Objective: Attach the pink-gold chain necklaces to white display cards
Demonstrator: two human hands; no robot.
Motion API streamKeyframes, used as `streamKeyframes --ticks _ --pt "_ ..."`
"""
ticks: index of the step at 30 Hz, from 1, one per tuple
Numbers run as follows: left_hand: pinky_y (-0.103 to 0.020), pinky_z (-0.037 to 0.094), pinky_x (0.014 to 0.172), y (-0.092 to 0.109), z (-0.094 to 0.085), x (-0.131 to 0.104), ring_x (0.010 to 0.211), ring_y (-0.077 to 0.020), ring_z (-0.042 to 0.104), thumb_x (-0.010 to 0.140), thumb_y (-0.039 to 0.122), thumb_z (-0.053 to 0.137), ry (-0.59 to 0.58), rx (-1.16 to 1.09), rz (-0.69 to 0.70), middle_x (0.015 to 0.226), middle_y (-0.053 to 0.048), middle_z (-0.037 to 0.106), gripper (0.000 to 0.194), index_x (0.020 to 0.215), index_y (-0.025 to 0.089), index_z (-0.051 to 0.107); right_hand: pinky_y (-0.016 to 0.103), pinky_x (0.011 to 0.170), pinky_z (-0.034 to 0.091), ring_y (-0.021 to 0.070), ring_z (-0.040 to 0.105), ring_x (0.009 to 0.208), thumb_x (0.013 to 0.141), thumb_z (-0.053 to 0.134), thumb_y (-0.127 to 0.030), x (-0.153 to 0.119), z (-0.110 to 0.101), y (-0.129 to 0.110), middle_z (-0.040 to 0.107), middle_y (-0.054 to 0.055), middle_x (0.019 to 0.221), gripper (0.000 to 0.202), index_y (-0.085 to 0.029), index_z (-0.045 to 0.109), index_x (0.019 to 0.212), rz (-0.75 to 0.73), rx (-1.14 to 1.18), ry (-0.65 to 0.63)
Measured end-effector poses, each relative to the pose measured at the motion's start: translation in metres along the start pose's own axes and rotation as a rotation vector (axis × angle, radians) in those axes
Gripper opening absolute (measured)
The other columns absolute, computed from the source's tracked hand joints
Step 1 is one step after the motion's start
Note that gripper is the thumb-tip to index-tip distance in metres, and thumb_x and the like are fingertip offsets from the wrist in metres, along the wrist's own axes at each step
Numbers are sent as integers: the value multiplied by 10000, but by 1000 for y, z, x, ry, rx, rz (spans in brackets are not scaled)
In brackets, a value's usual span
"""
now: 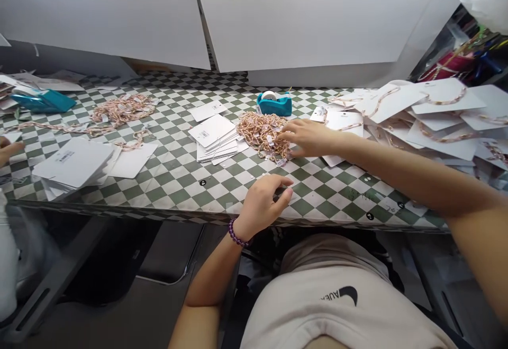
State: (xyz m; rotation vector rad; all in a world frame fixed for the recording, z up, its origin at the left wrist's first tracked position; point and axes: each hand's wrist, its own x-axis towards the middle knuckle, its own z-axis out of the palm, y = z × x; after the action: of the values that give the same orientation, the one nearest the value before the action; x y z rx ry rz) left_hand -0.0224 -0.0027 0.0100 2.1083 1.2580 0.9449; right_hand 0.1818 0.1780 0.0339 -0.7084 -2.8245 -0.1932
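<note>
1. R hand (307,137) is reaching onto the heap of loose bead strands (257,128), approx. mid-table; fingertips are touching its R side, bent inward. Can't tell if they're gripping a strand.
2. L hand (264,200) is resting by the near edge of the checked tabletop (337,195), thumb spread from the fingers, nothing visible in it. Purple bead bracelet (238,234) is circling that wrist.
3. Done, by the look of it: pile of carded strands (440,108), R side, is holding many overlapping white cards, a strand lying across most visible ones. Exact no. unclear.
4. Left, by the look of it: the loose heap, strands tangling together (can't count), plus stack of blank cards (214,134) sitting just L of it; top ones are showing small print, no strand.
5. Est.: well under way, unfinished. Carded pile is spreading wider than the heap, but a fair amt is lying loose.
6. Teal tape dispenser (275,104) is standing just behind the heap, white roll in it.
7. Far L: co-worker's hand (10,150) is showing only partly, grip n/a. Second heap of strands (123,108) and second card stack (73,163) are lying nearby, w/ another teal dispenser (43,100).
</note>
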Motion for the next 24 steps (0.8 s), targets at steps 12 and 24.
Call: streamKeyframes --ticks 12,24 --pt "-376 514 868 -4 4 -1 946 -217 662 937 267 512 17 18 43 1008 -59 729 181 1024 179 645 277 652 395 144 565 685 948 466 -165 -24 -20 -80 661 45 782 164 -156 625 906 -119 -31 -209" --pt "-387 516 948 -38 -26 1 1105 -240 619 963 391 474 31 27 -45 1160 -78 684 282 1124 230 640 250 621 558 117 689 660 950 532 -319 -76 -82 -78 697 6 735 163 -186 624 931 420 571 382"
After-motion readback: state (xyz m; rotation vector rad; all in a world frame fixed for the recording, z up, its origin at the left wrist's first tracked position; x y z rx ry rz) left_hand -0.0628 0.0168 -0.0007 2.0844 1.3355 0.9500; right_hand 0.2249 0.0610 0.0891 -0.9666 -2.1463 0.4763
